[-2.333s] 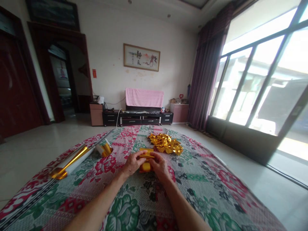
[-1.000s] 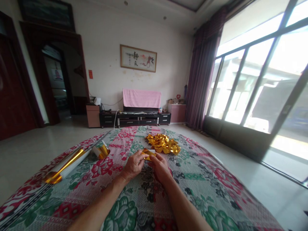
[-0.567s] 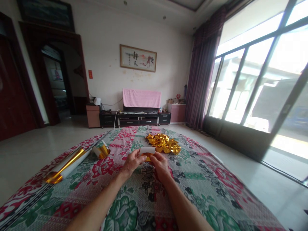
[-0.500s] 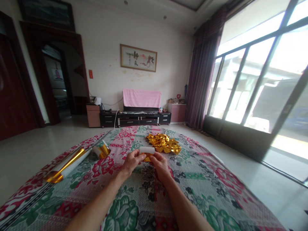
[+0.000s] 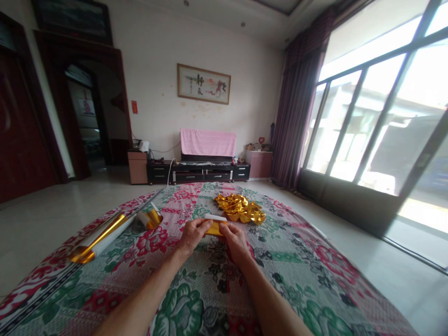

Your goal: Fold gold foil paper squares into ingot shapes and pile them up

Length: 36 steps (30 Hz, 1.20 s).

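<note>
Gold-white sheet [image 5: 214, 229], floral cloth [image 5: 180, 303], pink towel [image 5: 208, 142]

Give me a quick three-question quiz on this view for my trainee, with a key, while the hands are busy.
1. Multiple choice: what do the left hand and right hand hold between them?
A) a pink cloth
B) a gold-and-white piece
C) a pair of scissors
2. True or false: the gold heap lies farther from the person than both hands.
3. Fill the gap: the long roll lies to the person's ___ of both hands.

Key: 1. B. 2. True. 3. left.
</note>
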Motion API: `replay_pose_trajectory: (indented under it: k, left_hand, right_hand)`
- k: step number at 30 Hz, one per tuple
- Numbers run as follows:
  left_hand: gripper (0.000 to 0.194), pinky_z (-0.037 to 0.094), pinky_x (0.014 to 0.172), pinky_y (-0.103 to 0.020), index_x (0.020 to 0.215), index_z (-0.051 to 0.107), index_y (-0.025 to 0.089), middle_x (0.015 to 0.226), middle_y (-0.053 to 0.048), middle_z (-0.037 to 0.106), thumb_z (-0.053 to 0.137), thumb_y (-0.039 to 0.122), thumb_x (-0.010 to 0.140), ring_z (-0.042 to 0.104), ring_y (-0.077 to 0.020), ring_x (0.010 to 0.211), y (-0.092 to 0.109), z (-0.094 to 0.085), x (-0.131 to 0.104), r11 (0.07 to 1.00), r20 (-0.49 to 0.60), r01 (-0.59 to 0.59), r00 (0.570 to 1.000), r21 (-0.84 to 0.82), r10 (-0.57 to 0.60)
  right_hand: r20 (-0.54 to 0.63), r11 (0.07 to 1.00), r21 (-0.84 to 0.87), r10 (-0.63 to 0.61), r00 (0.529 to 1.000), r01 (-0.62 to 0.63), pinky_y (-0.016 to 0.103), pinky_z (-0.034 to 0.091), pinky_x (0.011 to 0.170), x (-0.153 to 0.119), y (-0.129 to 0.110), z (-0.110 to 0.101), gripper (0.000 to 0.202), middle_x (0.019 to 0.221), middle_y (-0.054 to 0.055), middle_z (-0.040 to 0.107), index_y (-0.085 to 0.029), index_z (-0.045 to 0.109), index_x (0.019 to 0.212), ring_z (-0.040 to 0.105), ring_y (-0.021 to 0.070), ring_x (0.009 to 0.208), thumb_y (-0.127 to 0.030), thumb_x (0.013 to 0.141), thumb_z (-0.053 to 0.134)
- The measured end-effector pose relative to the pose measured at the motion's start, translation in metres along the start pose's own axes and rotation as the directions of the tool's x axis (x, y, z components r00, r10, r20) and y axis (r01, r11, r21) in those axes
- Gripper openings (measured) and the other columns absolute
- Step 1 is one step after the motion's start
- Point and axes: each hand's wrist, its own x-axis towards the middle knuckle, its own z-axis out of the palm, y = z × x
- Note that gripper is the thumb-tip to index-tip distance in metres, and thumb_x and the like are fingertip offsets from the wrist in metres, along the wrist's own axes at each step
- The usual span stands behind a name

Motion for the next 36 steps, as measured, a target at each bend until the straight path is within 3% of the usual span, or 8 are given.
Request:
replay_pose_trajectory:
  k: [5,10,13,16,18,23,36]
  left_hand:
    - [0.036,0.029,0.046,-0.019,0.055,0.056,0.015,0.045,0.005,0.041,0.056,0.049,0.07,0.038,-0.0077,0.046,-0.0055,-0.0012,0.0022,0.971,-0.006,-0.148,0.988,0.19,0.151]
    - [0.035,0.029,0.048,-0.018,0.052,0.055,0.015,0.046,0.005,0.042,0.056,0.045,0.071,0.039,-0.0077,0.049,-0.0035,-0.0024,-0.0009,0.926,0.023,-0.214,0.976,0.31,0.217]
    - [0.031,0.033,0.05,-0.018,0.061,0.062,0.015,0.05,0.004,0.05,0.058,0.044,0.07,0.045,-0.009,0.051,-0.0008,-0.0027,-0.0031,0.952,0.038,-0.177,0.984,0.249,0.173]
    - [0.032,0.041,0.056,-0.019,0.084,0.066,0.014,0.065,0.001,0.063,0.059,0.042,0.069,0.054,-0.0117,0.059,0.0007,-0.0022,-0.0035,0.991,0.088,-0.12,0.99,0.066,0.114]
    - [0.033,0.043,0.059,-0.02,0.087,0.066,0.014,0.069,0.0,0.065,0.061,0.04,0.068,0.057,-0.0128,0.062,0.0003,-0.0018,-0.0026,0.996,0.091,-0.093,0.992,-0.004,0.093]
    - [0.029,0.042,0.057,-0.021,0.077,0.068,0.013,0.064,-0.001,0.064,0.061,0.039,0.068,0.056,-0.0131,0.06,-0.0039,-0.0024,0.0004,0.993,0.02,-0.097,0.995,0.062,0.096]
    - [0.032,0.043,0.059,-0.022,0.078,0.068,0.012,0.066,-0.002,0.065,0.058,0.041,0.07,0.057,-0.0149,0.064,-0.0038,-0.0021,0.0002,0.98,0.015,-0.137,0.991,0.141,0.137]
  right_hand:
    - [0.034,1.0,0.001,-0.005,0.999,0.005,0.024,0.045,0.061,-0.0009,-0.0017,-0.0012,0.035,0.079,0.002,0.066,-0.018,0.068,0.084,0.058,0.016,0.07,-0.049,0.068,0.062]
    - [0.009,0.993,0.111,-0.036,0.999,0.035,0.026,0.045,0.067,-0.0012,-0.0022,-0.0005,0.029,0.078,0.001,0.066,-0.018,0.068,0.085,0.058,0.0148,0.068,-0.041,0.067,0.065]
    - [0.01,0.996,0.076,-0.053,0.999,0.052,0.024,0.043,0.064,-0.0019,-0.0029,0.0,0.026,0.075,0.001,0.066,-0.018,0.069,0.083,0.055,0.0125,0.064,-0.038,0.068,0.064]
    - [0.015,0.998,0.043,-0.053,0.998,0.053,0.023,0.041,0.06,-0.0028,-0.004,0.0006,0.024,0.068,-0.001,0.063,-0.018,0.07,0.082,0.051,0.0106,0.058,-0.037,0.069,0.063]
    - [0.022,0.998,0.052,-0.041,0.999,0.04,0.022,0.039,0.058,-0.0034,-0.0046,0.0009,0.024,0.066,-0.001,0.062,-0.017,0.07,0.081,0.05,0.01,0.057,-0.036,0.068,0.064]
    - [-0.006,0.999,0.03,-0.032,0.999,0.032,0.021,0.038,0.056,-0.0038,-0.0053,0.0015,0.023,0.063,-0.001,0.06,-0.015,0.068,0.074,0.048,0.0095,0.056,-0.037,0.068,0.064]
    - [-0.136,0.999,-0.004,-0.04,0.99,0.04,0.02,0.038,0.053,0.0023,0.0027,-0.0003,0.032,0.063,-0.001,0.057,-0.014,0.065,0.078,0.048,0.0105,0.058,-0.043,0.065,0.064]
